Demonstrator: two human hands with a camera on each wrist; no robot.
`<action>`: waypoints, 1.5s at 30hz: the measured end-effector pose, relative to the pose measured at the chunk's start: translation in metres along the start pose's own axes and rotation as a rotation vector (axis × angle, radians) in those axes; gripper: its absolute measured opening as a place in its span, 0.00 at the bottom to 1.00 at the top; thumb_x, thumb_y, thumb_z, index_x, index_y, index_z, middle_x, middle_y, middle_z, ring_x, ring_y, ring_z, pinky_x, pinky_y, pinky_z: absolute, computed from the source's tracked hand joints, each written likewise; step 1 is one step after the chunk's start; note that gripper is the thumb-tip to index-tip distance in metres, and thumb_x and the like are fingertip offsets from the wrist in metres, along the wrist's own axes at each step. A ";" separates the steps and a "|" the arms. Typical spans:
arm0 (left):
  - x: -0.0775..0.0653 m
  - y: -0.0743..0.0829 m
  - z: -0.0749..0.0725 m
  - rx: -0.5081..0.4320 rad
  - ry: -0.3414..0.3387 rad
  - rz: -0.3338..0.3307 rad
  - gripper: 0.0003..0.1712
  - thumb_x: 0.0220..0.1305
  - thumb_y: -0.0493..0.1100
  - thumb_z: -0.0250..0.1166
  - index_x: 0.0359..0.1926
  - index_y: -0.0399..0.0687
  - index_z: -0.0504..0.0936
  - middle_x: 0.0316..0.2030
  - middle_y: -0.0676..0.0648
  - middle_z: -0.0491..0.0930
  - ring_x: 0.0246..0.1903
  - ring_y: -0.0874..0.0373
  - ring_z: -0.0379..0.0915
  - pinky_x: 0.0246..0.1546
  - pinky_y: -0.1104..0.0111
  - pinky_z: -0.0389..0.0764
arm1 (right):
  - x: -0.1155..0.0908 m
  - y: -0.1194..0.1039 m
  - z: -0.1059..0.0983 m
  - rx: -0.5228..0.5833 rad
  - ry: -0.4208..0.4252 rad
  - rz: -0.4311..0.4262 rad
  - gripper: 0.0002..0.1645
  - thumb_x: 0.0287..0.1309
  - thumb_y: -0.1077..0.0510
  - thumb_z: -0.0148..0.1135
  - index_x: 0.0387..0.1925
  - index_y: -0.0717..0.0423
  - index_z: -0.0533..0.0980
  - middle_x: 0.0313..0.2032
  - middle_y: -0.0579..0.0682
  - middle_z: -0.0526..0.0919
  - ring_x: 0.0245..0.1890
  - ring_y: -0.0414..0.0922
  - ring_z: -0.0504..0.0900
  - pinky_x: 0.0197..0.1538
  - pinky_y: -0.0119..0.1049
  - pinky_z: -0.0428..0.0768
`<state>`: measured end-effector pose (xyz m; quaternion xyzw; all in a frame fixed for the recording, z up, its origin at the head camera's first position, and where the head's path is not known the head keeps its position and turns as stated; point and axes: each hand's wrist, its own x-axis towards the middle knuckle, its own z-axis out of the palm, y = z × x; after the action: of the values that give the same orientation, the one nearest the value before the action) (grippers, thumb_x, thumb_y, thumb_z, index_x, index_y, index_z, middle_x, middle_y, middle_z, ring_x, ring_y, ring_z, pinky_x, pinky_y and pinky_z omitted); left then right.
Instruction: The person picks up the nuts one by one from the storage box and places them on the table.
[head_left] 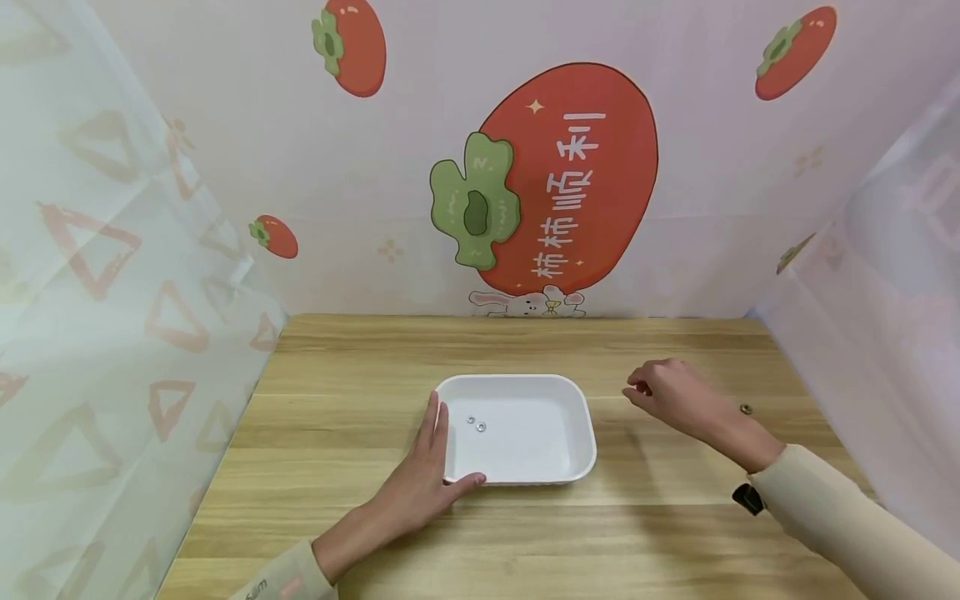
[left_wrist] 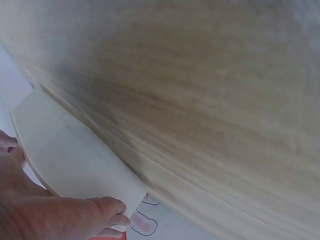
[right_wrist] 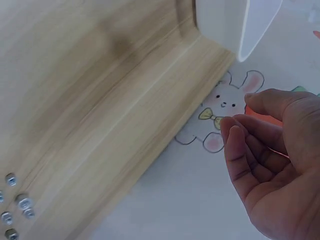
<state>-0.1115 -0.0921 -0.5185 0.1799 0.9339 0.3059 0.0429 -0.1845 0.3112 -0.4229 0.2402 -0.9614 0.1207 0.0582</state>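
Note:
A white rectangular tray lies on the wooden table, with two small metal nuts inside near its left end. My left hand rests on the tray's near left corner, fingers stretched along the left rim and thumb on the front rim. In the left wrist view, the thumb lies along the tray's outer wall. Right of the tray, my right hand is raised over the table with fingers loosely bent. The right wrist view shows a gap between its thumb and fingertips, with nothing visible there.
Several loose nuts lie on the table, seen at the lower left of the right wrist view. One nut shows beside the right forearm. A printed cloth wall stands behind the table, with hanging sheets at both sides.

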 end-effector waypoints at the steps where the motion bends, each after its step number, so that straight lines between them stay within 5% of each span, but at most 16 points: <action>1: 0.000 0.000 0.000 0.003 0.002 0.001 0.69 0.67 0.72 0.67 0.85 0.35 0.39 0.85 0.41 0.26 0.80 0.38 0.50 0.70 0.49 0.71 | 0.002 -0.002 0.001 0.002 0.005 -0.006 0.03 0.61 0.62 0.74 0.31 0.57 0.87 0.25 0.42 0.83 0.24 0.34 0.76 0.30 0.36 0.79; 14: 0.000 0.000 0.000 0.009 0.015 0.004 0.69 0.67 0.74 0.65 0.84 0.34 0.40 0.85 0.39 0.28 0.80 0.37 0.50 0.70 0.48 0.72 | 0.026 -0.031 0.011 0.022 0.033 -0.097 0.02 0.58 0.65 0.75 0.32 0.60 0.87 0.25 0.44 0.83 0.24 0.35 0.74 0.30 0.33 0.78; 20: 0.000 -0.001 0.002 0.011 0.022 0.004 0.69 0.67 0.74 0.65 0.85 0.34 0.40 0.85 0.39 0.28 0.80 0.37 0.51 0.70 0.48 0.72 | 0.037 -0.045 0.011 0.007 -0.006 -0.121 0.03 0.60 0.63 0.75 0.31 0.56 0.86 0.25 0.43 0.82 0.24 0.35 0.72 0.29 0.31 0.75; 30: 0.001 0.000 0.002 0.010 0.015 -0.006 0.69 0.67 0.73 0.66 0.85 0.35 0.39 0.85 0.40 0.27 0.80 0.37 0.49 0.70 0.48 0.71 | 0.059 -0.077 0.017 0.007 -0.115 -0.187 0.09 0.61 0.60 0.77 0.42 0.60 0.90 0.37 0.52 0.91 0.32 0.43 0.88 0.36 0.36 0.87; 37: 0.002 -0.001 0.003 0.008 0.002 -0.010 0.69 0.67 0.73 0.65 0.85 0.35 0.39 0.85 0.42 0.25 0.80 0.38 0.49 0.71 0.49 0.70 | 0.072 -0.092 0.029 -0.015 -0.160 -0.247 0.06 0.62 0.59 0.76 0.38 0.58 0.90 0.33 0.49 0.90 0.27 0.39 0.83 0.33 0.32 0.83; 45: 0.001 -0.001 0.001 0.000 -0.003 -0.011 0.69 0.67 0.73 0.65 0.85 0.35 0.38 0.85 0.41 0.25 0.80 0.38 0.51 0.69 0.49 0.72 | 0.085 -0.106 0.043 -0.031 -0.228 -0.302 0.06 0.63 0.59 0.75 0.39 0.58 0.90 0.35 0.50 0.91 0.33 0.44 0.88 0.39 0.39 0.86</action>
<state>-0.1123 -0.0913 -0.5199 0.1752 0.9349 0.3052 0.0460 -0.2109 0.1719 -0.4284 0.3932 -0.9165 0.0679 -0.0301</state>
